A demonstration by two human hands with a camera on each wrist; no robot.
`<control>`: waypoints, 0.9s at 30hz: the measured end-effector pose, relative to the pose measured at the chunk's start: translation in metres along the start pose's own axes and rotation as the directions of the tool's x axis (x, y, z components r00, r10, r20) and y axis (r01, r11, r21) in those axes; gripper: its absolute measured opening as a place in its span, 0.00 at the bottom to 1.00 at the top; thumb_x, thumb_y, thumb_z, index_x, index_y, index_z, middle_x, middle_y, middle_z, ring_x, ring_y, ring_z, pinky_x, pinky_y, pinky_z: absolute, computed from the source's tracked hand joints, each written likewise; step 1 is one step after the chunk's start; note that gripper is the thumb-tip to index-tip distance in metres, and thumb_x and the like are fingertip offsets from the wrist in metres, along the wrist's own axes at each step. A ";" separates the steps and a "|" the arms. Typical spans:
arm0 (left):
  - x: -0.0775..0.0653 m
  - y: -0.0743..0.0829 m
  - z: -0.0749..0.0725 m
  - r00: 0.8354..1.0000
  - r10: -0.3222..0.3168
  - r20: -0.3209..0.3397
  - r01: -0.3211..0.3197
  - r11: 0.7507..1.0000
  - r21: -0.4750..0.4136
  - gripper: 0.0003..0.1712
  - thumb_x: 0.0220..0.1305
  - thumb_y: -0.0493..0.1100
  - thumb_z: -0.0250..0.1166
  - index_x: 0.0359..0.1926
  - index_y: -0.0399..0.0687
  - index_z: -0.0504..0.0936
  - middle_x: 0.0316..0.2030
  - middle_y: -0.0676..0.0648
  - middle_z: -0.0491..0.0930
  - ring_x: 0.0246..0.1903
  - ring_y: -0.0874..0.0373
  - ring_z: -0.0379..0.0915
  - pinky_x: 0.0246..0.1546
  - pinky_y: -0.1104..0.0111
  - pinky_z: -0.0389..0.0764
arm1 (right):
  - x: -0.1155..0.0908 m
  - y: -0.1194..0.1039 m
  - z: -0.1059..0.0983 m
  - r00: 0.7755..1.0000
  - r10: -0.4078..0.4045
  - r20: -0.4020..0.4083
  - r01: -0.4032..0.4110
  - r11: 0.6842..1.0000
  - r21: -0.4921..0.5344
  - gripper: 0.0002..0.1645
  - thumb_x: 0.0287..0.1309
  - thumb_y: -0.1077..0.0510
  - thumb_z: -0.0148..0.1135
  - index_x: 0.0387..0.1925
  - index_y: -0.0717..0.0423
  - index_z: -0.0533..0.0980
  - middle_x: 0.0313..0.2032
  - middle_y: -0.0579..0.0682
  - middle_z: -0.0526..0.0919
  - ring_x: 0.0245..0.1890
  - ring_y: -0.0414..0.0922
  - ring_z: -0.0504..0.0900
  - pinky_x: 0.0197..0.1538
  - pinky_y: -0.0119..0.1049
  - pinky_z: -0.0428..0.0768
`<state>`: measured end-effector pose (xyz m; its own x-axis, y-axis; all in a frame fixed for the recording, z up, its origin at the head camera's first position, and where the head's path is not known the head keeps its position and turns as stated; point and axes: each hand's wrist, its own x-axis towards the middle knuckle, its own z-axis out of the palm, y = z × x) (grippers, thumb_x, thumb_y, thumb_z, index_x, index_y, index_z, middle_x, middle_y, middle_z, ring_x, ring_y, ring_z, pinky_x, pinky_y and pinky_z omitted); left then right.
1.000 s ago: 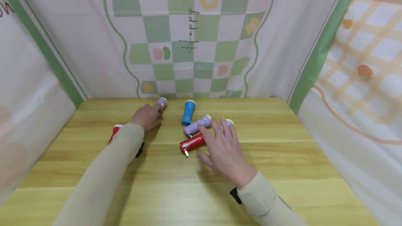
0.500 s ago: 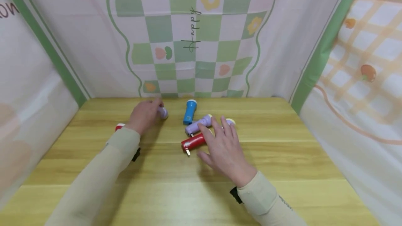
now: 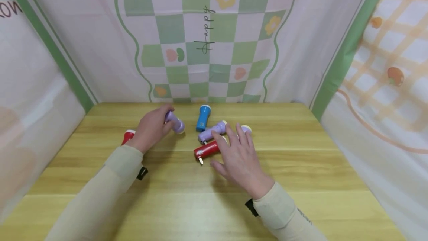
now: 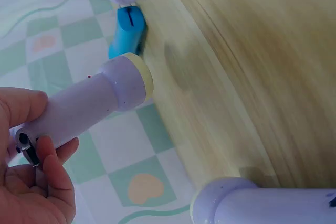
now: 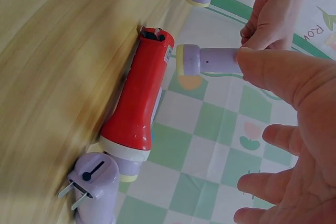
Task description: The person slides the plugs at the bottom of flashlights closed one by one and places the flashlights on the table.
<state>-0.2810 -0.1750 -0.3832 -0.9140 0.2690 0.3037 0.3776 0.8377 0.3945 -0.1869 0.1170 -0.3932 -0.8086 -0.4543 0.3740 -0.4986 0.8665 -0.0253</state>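
Observation:
My left hand (image 3: 151, 127) grips a purple flashlight (image 3: 174, 122) near its tail, and the cream-rimmed head tilts down toward the table. In the left wrist view, the fingers curl by the metal prongs at the tail of this flashlight (image 4: 86, 103). With fingers spread and lightly bent, my right hand (image 3: 239, 159) hovers over the right end of a red flashlight (image 3: 206, 150). The right wrist view has this red flashlight (image 5: 135, 90) apart from the fingers. Beyond it lie a purple flashlight (image 3: 212, 131) and a blue flashlight (image 3: 203, 118). Another purple flashlight (image 3: 246, 129) is partly hidden behind my right fingers.
Partly covered by my left forearm, a second red flashlight (image 3: 128, 136) lies on the wooden table (image 3: 187, 200). Near it, the left wrist view shows one more purple flashlight (image 4: 278, 205). Patterned cloth (image 3: 197, 73) hangs along the back edge and both sides.
My left hand has lifted the purple flashlight from the back of the table and turned its head toward me and to the right. My right hand stays in place.

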 end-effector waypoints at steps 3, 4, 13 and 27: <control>-0.006 0.004 -0.002 1.000 -0.010 -0.011 0.010 0.999 -0.044 0.25 0.73 0.45 0.65 0.66 0.41 0.74 0.54 0.36 0.84 0.50 0.42 0.83 0.53 0.47 0.83 | 0.000 0.000 0.000 1.000 -0.002 -0.001 0.002 1.000 0.001 0.51 0.55 0.37 0.77 0.75 0.47 0.67 0.73 0.68 0.67 0.74 0.74 0.60 0.74 0.72 0.59; -0.008 0.005 -0.003 1.000 -0.011 -0.015 0.010 0.998 -0.057 0.25 0.73 0.45 0.64 0.66 0.41 0.74 0.54 0.36 0.84 0.50 0.43 0.83 0.52 0.48 0.83 | 0.000 0.000 0.000 1.000 -0.002 -0.001 0.002 1.000 0.002 0.51 0.55 0.37 0.77 0.75 0.47 0.67 0.73 0.68 0.67 0.74 0.74 0.59 0.74 0.72 0.59; -0.023 0.019 -0.008 0.998 0.038 -0.049 -0.043 0.993 -0.110 0.29 0.74 0.45 0.66 0.70 0.38 0.72 0.53 0.38 0.83 0.45 0.47 0.82 0.48 0.53 0.86 | 0.000 -0.001 -0.001 1.000 -0.005 -0.003 0.005 1.000 0.011 0.51 0.55 0.37 0.77 0.75 0.46 0.67 0.73 0.68 0.66 0.74 0.74 0.59 0.73 0.73 0.60; -0.036 0.037 -0.005 0.995 -0.003 -0.104 -0.020 0.976 -0.215 0.32 0.73 0.49 0.68 0.67 0.36 0.69 0.52 0.40 0.79 0.43 0.48 0.79 0.45 0.56 0.87 | -0.002 -0.001 0.000 1.000 -0.010 -0.016 0.010 1.000 0.026 0.50 0.56 0.37 0.76 0.75 0.46 0.67 0.72 0.68 0.68 0.74 0.74 0.60 0.71 0.73 0.63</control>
<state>-0.2330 -0.1561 -0.3753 -0.8945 0.2157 0.3917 0.4190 0.7102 0.5658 -0.1845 0.1170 -0.3940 -0.7985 -0.4594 0.3890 -0.5148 0.8561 -0.0458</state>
